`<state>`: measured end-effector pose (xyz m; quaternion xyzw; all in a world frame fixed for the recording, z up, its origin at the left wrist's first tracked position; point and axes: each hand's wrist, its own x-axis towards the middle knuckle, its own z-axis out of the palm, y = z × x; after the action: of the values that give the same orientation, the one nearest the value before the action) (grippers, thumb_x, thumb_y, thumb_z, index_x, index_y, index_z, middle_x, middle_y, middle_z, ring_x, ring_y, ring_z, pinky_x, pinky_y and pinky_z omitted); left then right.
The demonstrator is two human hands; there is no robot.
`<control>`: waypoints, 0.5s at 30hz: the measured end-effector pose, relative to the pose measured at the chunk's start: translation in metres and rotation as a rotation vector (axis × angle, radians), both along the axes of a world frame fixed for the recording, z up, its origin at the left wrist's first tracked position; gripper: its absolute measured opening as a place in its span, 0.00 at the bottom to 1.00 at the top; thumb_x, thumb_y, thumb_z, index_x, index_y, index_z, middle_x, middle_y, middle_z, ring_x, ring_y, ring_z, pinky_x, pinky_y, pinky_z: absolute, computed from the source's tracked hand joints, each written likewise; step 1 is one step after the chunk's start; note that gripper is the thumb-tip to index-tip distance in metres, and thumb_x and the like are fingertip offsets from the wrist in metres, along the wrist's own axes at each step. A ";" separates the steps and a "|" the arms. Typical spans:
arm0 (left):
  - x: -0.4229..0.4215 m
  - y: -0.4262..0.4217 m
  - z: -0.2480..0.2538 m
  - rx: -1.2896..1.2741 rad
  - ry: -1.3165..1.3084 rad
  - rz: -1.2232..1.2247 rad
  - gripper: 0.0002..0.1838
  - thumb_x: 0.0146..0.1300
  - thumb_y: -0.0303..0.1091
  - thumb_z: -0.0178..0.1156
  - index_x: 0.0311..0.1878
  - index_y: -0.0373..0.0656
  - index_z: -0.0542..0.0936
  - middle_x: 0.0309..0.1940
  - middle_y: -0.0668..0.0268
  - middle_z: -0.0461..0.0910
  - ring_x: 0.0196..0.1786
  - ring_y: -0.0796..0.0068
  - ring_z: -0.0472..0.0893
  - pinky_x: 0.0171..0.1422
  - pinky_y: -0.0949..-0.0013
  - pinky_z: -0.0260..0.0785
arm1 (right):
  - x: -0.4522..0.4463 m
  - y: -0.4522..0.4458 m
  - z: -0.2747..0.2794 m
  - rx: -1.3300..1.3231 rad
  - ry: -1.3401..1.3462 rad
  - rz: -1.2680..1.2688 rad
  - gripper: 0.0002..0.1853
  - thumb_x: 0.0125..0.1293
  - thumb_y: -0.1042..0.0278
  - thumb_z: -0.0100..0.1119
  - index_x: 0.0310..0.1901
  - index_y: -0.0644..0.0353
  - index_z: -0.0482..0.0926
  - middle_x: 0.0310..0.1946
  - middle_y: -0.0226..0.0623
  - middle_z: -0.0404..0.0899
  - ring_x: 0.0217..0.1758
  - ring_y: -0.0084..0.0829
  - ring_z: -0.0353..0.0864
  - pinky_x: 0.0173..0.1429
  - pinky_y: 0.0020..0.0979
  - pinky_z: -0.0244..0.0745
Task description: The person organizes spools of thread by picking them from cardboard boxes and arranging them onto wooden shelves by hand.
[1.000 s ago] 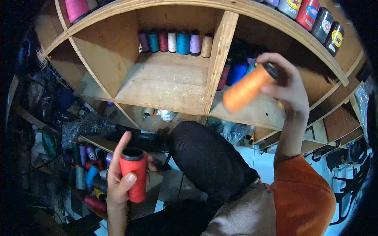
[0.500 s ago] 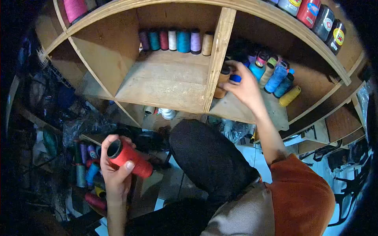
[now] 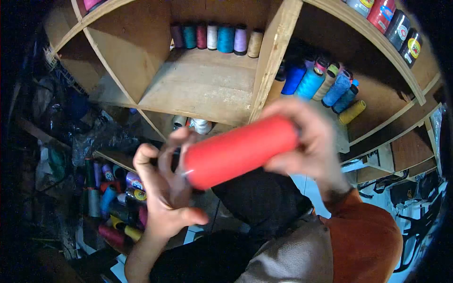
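Observation:
A red thread spool (image 3: 240,152) is held slantwise in front of the shelf, blurred by motion. My right hand (image 3: 314,141) grips its right end, thumb below and fingers above. At the opposite end is my left hand (image 3: 165,188), with its fingers spread and its thumb well apart. Whether those fingertips touch the spool I cannot tell. Behind my right hand, the right compartment holds several spools, among them a light blue spool (image 3: 311,84), a dark blue spool (image 3: 294,79) and a yellow spool (image 3: 352,112) lying tilted.
A row of several spools (image 3: 212,37) stands at the back of the middle compartment. A wooden divider (image 3: 276,59) separates it from the right one. Larger cones (image 3: 397,29) line the upper shelf. At lower left, spools (image 3: 109,195) lie in a pile. My knee is below the spool.
The red spool has passed from my left hand to my right and risen toward the middle. My right hand has left the right compartment; my left hand has opened and moved right.

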<state>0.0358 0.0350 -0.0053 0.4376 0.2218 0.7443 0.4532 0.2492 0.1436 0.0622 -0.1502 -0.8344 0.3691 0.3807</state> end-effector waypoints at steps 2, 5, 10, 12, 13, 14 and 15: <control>-0.019 -0.011 0.009 -0.100 0.095 0.162 0.69 0.33 0.40 0.81 0.71 0.57 0.37 0.72 0.50 0.46 0.75 0.51 0.48 0.75 0.49 0.44 | 0.028 0.019 0.018 -0.156 0.136 -0.183 0.29 0.44 0.72 0.74 0.50 0.63 0.73 0.42 0.34 0.77 0.45 0.25 0.78 0.50 0.27 0.74; -0.049 -0.022 0.016 -0.053 0.231 0.487 0.65 0.39 0.43 0.78 0.73 0.54 0.38 0.70 0.46 0.50 0.72 0.46 0.53 0.73 0.48 0.49 | 0.049 0.045 0.028 -0.127 -0.028 -0.312 0.25 0.49 0.72 0.71 0.50 0.63 0.73 0.42 0.34 0.77 0.44 0.23 0.77 0.48 0.25 0.75; -0.093 -0.043 0.037 0.075 0.493 0.931 0.46 0.59 0.38 0.62 0.72 0.47 0.42 0.67 0.38 0.54 0.69 0.37 0.59 0.69 0.40 0.54 | 0.036 0.079 -0.031 -0.203 -0.277 -0.431 0.25 0.53 0.72 0.70 0.53 0.63 0.72 0.40 0.32 0.79 0.39 0.18 0.78 0.42 0.23 0.75; -0.108 -0.055 0.045 0.063 0.555 1.051 0.40 0.63 0.38 0.58 0.71 0.45 0.44 0.67 0.36 0.53 0.68 0.35 0.59 0.68 0.38 0.54 | 0.031 0.087 -0.044 -0.215 -0.415 -0.499 0.26 0.53 0.76 0.69 0.54 0.63 0.71 0.42 0.31 0.78 0.40 0.18 0.76 0.45 0.22 0.74; -0.123 -0.064 0.045 0.122 0.591 1.003 0.39 0.64 0.36 0.56 0.71 0.43 0.44 0.67 0.36 0.53 0.67 0.35 0.60 0.68 0.38 0.54 | 0.030 0.088 -0.047 -0.196 -0.412 -0.494 0.27 0.52 0.75 0.69 0.54 0.63 0.71 0.41 0.31 0.78 0.36 0.17 0.76 0.44 0.21 0.74; -0.130 -0.074 0.046 0.118 0.599 1.008 0.38 0.65 0.35 0.55 0.71 0.43 0.44 0.66 0.37 0.55 0.67 0.36 0.61 0.68 0.38 0.54 | 0.029 0.088 -0.048 -0.158 -0.382 -0.498 0.27 0.52 0.72 0.70 0.54 0.63 0.71 0.39 0.33 0.79 0.35 0.18 0.77 0.42 0.22 0.74; -0.130 -0.078 0.044 0.073 0.594 1.085 0.36 0.66 0.32 0.54 0.71 0.43 0.46 0.65 0.38 0.58 0.66 0.39 0.64 0.68 0.41 0.57 | 0.029 0.086 -0.049 -0.121 -0.352 -0.503 0.28 0.51 0.69 0.71 0.54 0.62 0.71 0.37 0.35 0.81 0.34 0.20 0.79 0.40 0.24 0.74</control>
<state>-0.0944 -0.0431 0.0390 0.4661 0.5037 0.7222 -0.0864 0.2783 0.2300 0.0135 -0.4359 -0.8007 0.2807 0.3001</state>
